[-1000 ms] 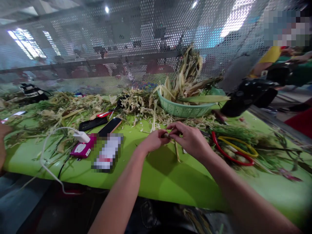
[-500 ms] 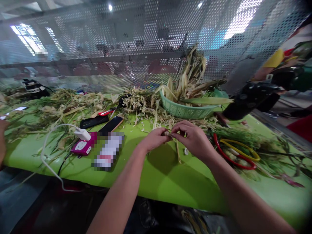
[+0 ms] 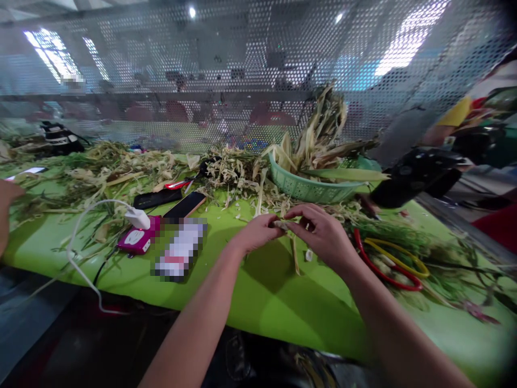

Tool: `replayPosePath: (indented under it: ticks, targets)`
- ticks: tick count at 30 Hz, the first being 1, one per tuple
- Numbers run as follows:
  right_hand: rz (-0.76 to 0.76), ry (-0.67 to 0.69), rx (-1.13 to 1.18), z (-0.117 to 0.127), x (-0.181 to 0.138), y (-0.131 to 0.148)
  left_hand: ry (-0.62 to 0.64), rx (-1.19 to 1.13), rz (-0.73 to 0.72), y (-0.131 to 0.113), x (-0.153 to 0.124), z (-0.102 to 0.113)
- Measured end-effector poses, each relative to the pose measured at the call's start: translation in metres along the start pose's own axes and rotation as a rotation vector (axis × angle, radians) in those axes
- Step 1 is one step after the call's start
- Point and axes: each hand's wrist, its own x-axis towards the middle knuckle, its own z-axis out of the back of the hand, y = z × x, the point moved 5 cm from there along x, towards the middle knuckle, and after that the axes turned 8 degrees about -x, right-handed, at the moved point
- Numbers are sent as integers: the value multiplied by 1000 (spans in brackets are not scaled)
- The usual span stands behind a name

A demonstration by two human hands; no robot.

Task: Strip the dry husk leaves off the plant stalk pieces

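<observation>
My left hand (image 3: pixel 258 233) is closed, pinching a small pale piece of dried husk (image 3: pixel 279 224) between thumb and fingers. The fingertips of my right hand (image 3: pixel 319 229) meet the same piece from the right, also in a pinch. What the piece is exactly is too small to make out. Below the hands, a thin dry strip (image 3: pixel 295 257) of husk lies on the green tabletop (image 3: pixel 278 307). A little white scrap (image 3: pixel 309 255) rests beside it, under my right hand.
A green plastic basket (image 3: pixel 311 188) holds dried corn husks (image 3: pixel 323 126). Red-and-yellow-handled tools (image 3: pixel 398 264) lie among greenery at right. Phones (image 3: pixel 184 206), a purple power adapter (image 3: pixel 139 241) and a white cable (image 3: pixel 75 264) are at left. Another person's hand (image 3: pixel 7 207) shows at the left edge.
The piece between my fingers has turned and now shows longer and greyer. Both hands stay in nearly the same place. The view has shifted slightly.
</observation>
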Motion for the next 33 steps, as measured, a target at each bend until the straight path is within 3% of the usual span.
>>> replayPosePath:
  ticks: [11, 23, 29, 33]
  targets:
    - [20, -6, -7, -5, 0, 6, -11, 72, -48, 1, 1, -2]
    - [9, -25, 135, -4, 2, 0, -12, -72, -33, 2, 1, -1]
    - [-181, 71, 223, -3, 0, -11, -69, -189, -25, 2, 0, 3]
    - [-203, 73, 277, -1, 0, -11, -118, -340, -20, 1, 0, 6]
